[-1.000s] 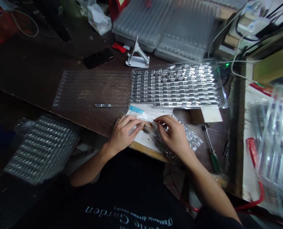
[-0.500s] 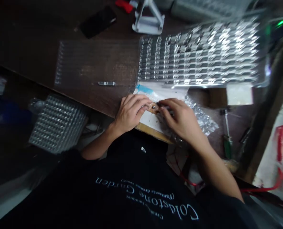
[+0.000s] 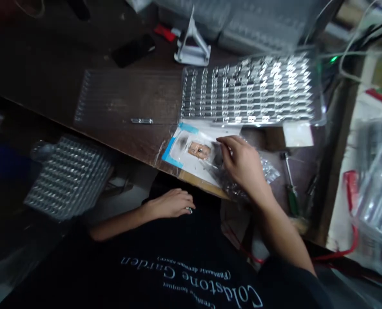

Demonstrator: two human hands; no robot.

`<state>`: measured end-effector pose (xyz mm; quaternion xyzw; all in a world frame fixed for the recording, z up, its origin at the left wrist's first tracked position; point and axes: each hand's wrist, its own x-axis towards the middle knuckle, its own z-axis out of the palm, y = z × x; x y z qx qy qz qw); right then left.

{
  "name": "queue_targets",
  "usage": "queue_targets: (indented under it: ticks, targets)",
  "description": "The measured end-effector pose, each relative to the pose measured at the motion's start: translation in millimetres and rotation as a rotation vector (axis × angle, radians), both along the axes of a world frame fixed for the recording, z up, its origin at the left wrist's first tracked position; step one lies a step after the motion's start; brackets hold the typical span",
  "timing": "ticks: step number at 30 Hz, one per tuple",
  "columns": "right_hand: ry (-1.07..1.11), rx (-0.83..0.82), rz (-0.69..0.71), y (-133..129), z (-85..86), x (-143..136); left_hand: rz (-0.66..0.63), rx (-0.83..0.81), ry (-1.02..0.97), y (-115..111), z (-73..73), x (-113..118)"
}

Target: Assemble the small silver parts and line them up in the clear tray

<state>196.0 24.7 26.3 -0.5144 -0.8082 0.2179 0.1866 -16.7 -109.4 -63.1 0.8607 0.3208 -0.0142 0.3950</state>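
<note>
My left hand (image 3: 171,203) is drawn back against the black shirt, its fingers curled on a small shiny metal piece (image 3: 189,210) at the fingertips. Over the right side of the white sheet (image 3: 206,171), my right hand (image 3: 240,161) has its thumb and forefinger near each other; what lies between them, if anything, is too small to tell. A brown block (image 3: 198,150) with a small round part on it rests on the sheet beside that hand. Blue tape (image 3: 172,155) marks the sheet's left corner. Crumpled clear plastic (image 3: 268,171) lies under and beside my right hand.
Behind the sheet stands a clear tray (image 3: 249,92) of metal parts, with a clear tray (image 3: 126,94) to its left holding one metal part (image 3: 142,121). A phone (image 3: 132,50), a white stand (image 3: 193,49) and a green-handled screwdriver (image 3: 291,195) lie around. Stacked trays (image 3: 68,176) sit lower left.
My left hand has moved off the brown block, back toward the shirt. My right hand has shifted slightly right, away from the block, which now shows fully. The whole view has shifted.
</note>
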Motion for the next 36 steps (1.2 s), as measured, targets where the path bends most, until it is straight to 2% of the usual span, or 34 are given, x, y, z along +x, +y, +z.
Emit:
queue_targets:
  ticks: [4,8,13,16,21,24,29,32,36]
  targets:
    - [-0.094,0.074,-0.024,4.9,-4.4,4.6,0.017,-0.051,0.055,4.5,-14.1,6.1]
    - [-0.228,0.098,0.012,3.0,-7.7,1.3,0.019,-0.083,0.024,4.9,-17.5,4.5]
    - [-0.376,0.025,0.123,8.3,-13.5,-9.1,0.068,-0.179,-0.068,11.8,-16.1,1.0]
    - [-0.375,0.007,0.145,14.6,-17.8,-15.5,0.148,-0.304,-0.182,16.4,-0.8,-3.1]
    - [-0.327,0.026,0.103,15.4,-16.9,-16.7,0.534,-0.731,-0.712,22.9,44.0,-17.8]
    - [-0.322,0.032,0.063,10.3,-11.9,-13.4,0.700,-0.928,-0.916,29.0,63.8,-25.7]
    - [-0.361,0.051,0.059,8.8,-12.3,-16.4,0.821,-1.075,-1.073,37.4,75.2,-28.4]
    - [-0.365,0.052,0.083,14.4,-17.5,-21.0,0.873,-1.123,-1.072,39.8,78.1,-26.6]
    - [-0.296,0.056,0.102,15.8,-18.5,-17.2,0.926,-1.103,-1.015,41.3,79.9,-25.2]
